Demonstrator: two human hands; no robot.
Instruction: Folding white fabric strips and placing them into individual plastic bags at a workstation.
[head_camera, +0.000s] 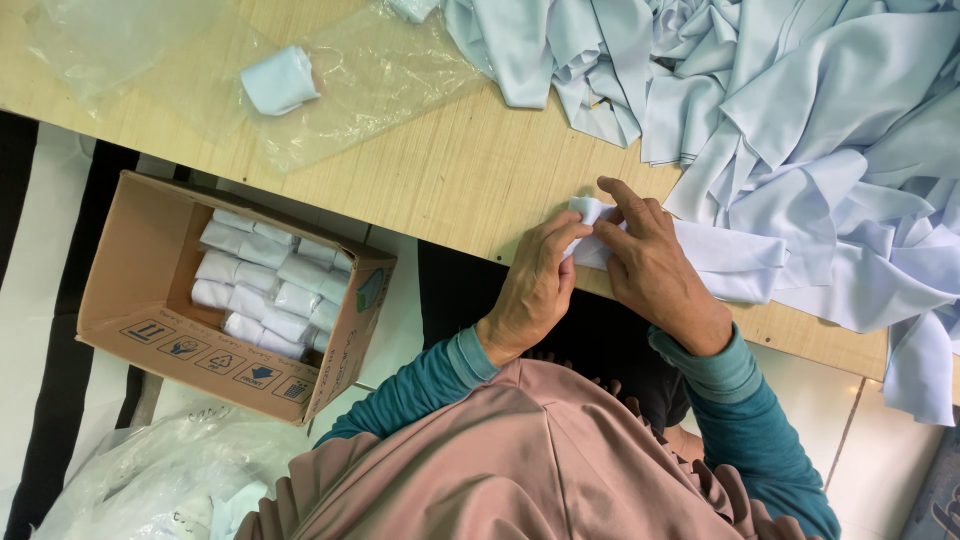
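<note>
Both my hands work on one strip of pale blue cloth (720, 258) at the near edge of the wooden table (440, 175). My left hand (535, 285) pinches the folded end of the strip. My right hand (655, 268) presses down on the same fold, fingers spread over it. The strip runs right into a big heap of the same pale blue cloth (800, 110). A finished small roll of cloth (280, 80) lies on a clear plastic sheet (380, 75) at the far left of the table.
An open cardboard box (140, 290) on the floor to the left holds several rolled cloths (265, 290) in rows. A crumpled clear plastic bag (160, 480) lies below it. The floor is tiled white with black bands.
</note>
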